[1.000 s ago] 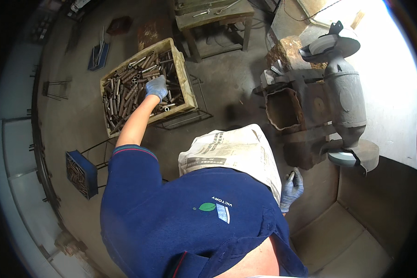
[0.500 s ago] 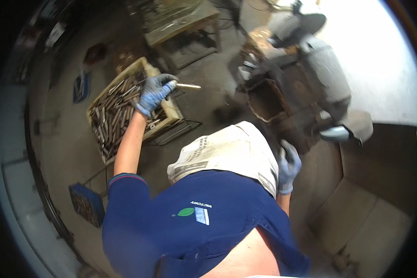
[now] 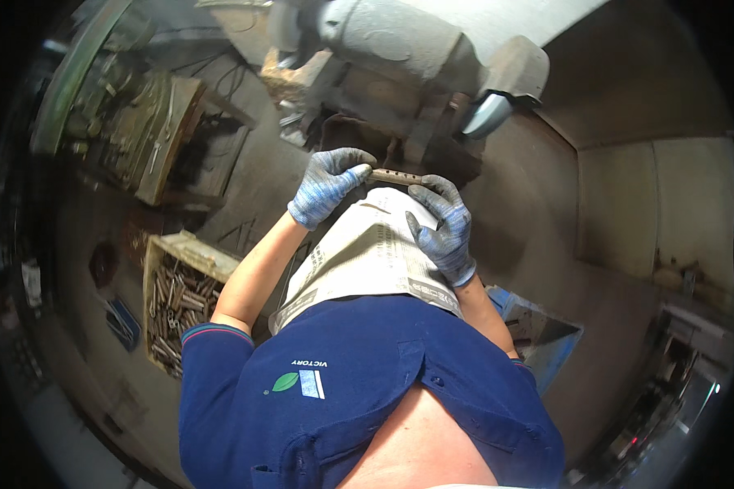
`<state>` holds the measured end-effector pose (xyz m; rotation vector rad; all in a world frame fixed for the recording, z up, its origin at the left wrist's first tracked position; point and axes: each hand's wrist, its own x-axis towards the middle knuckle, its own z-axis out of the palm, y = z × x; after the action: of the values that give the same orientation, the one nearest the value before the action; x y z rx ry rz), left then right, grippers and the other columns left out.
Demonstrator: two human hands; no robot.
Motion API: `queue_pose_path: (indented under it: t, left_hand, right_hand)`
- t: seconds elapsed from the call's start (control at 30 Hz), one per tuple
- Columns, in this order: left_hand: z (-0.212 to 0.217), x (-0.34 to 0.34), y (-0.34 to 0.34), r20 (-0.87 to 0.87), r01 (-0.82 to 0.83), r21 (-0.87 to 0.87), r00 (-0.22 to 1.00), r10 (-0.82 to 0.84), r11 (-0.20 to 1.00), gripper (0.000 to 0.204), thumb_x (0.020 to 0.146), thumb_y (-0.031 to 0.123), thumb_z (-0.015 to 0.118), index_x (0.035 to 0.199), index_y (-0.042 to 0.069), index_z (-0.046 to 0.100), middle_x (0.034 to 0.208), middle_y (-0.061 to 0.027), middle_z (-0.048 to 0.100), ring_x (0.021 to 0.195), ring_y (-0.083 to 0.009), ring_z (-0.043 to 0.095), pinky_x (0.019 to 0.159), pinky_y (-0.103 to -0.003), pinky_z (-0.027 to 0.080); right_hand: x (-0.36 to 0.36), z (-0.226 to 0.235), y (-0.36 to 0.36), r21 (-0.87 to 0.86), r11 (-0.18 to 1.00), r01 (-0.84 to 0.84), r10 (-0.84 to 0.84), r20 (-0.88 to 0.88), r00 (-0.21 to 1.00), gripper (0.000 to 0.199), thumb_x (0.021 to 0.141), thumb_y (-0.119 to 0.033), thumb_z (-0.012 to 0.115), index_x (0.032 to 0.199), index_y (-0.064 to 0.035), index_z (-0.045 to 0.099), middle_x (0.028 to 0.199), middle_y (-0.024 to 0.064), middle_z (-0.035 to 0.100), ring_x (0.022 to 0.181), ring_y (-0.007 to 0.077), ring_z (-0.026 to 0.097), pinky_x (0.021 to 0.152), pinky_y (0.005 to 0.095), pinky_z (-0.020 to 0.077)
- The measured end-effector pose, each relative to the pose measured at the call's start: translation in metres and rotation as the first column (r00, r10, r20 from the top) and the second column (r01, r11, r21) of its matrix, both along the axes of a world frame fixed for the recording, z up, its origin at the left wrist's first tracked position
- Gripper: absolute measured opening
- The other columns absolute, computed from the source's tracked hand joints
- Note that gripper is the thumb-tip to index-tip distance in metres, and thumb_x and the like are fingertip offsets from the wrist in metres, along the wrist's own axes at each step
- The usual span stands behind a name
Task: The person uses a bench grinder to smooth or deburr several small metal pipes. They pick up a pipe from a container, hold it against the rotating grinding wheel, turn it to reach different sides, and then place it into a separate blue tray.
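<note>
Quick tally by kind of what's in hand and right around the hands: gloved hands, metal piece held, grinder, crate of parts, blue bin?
Gloved hands: 2, the left hand and right hand
Metal rod held between them: 1
Bench grinder: 1
Crate of metal pieces: 1
Blue bin: 1
Total: 6

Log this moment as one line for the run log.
left hand: grips metal rod | right hand: grips rod's other end | rod: level, in front of grinder | crate of rods: at person's left
</note>
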<state>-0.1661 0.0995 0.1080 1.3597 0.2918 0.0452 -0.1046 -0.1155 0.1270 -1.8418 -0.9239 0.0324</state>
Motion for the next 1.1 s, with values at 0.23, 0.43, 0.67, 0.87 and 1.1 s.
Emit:
queue_pose_path:
  t: [0.23, 0.43, 0.67, 0.87, 1.1]
  left_hand:
    - [-0.017, 0.055, -0.021, -0.043, 0.174, -0.198, 0.982, -0.186, 0.965, 0.018, 0.086, 0.011, 0.062, 0.099, 0.000, 0.063, 0.086, -0.0048, 0.065, 0.075, -0.0080, 0.060, 0.062, -0.020, 0.047]
    - [-0.021, 0.088, -0.028, -0.076, 0.242, -0.146, 0.964, -0.255, 0.959, 0.018, 0.088, 0.015, 0.061, 0.097, 0.000, 0.061, 0.078, -0.0044, 0.064, 0.064, -0.0073, 0.058, 0.054, -0.018, 0.045]
    - [-0.033, 0.102, -0.043, 0.045, 0.246, -0.168, 0.969, -0.242, 0.955, 0.018, 0.086, 0.007, 0.062, 0.099, -0.005, 0.062, 0.082, -0.0051, 0.064, 0.073, -0.0082, 0.058, 0.064, -0.024, 0.052]
    - [-0.046, 0.125, -0.053, 0.009, 0.218, -0.166, 0.975, -0.220, 0.962, 0.016, 0.084, 0.005, 0.064, 0.097, -0.004, 0.064, 0.084, -0.0044, 0.066, 0.073, -0.0067, 0.057, 0.066, -0.022, 0.051]
    - [-0.075, 0.146, -0.067, -0.035, 0.154, -0.134, 0.986, -0.160, 0.979, 0.013, 0.084, 0.007, 0.064, 0.093, -0.002, 0.066, 0.078, -0.0011, 0.064, 0.067, -0.0054, 0.053, 0.059, -0.021, 0.046]
  right_hand:
    - [0.010, -0.023, -0.021, 0.099, 0.965, 0.243, -0.239, -0.049, 0.970, 0.029, 0.075, -0.006, 0.070, 0.101, 0.0026, 0.064, 0.109, 0.0146, 0.056, 0.098, 0.0248, 0.058, 0.086, 0.0299, 0.0465]
    - [0.012, -0.033, -0.025, 0.219, 0.889, 0.402, -0.365, -0.193, 0.911, 0.026, 0.078, 0.000, 0.063, 0.105, 0.0003, 0.065, 0.113, 0.0118, 0.055, 0.107, 0.0220, 0.053, 0.092, 0.0290, 0.0416]
    - [0.020, -0.036, -0.026, 0.106, 0.852, 0.512, -0.501, -0.117, 0.858, 0.030, 0.076, 0.004, 0.063, 0.105, 0.0003, 0.065, 0.114, 0.0131, 0.056, 0.109, 0.0240, 0.053, 0.095, 0.0305, 0.0396]
    - [0.033, -0.048, -0.035, 0.058, 0.843, 0.534, -0.533, -0.032, 0.845, 0.029, 0.076, 0.006, 0.062, 0.104, 0.0003, 0.065, 0.113, 0.0132, 0.058, 0.111, 0.0233, 0.053, 0.095, 0.0308, 0.0400]
    - [0.061, -0.077, -0.049, 0.122, 0.855, 0.505, -0.493, -0.117, 0.862, 0.025, 0.079, 0.003, 0.063, 0.103, -0.0016, 0.067, 0.110, 0.0116, 0.062, 0.111, 0.0227, 0.055, 0.096, 0.0311, 0.0411]
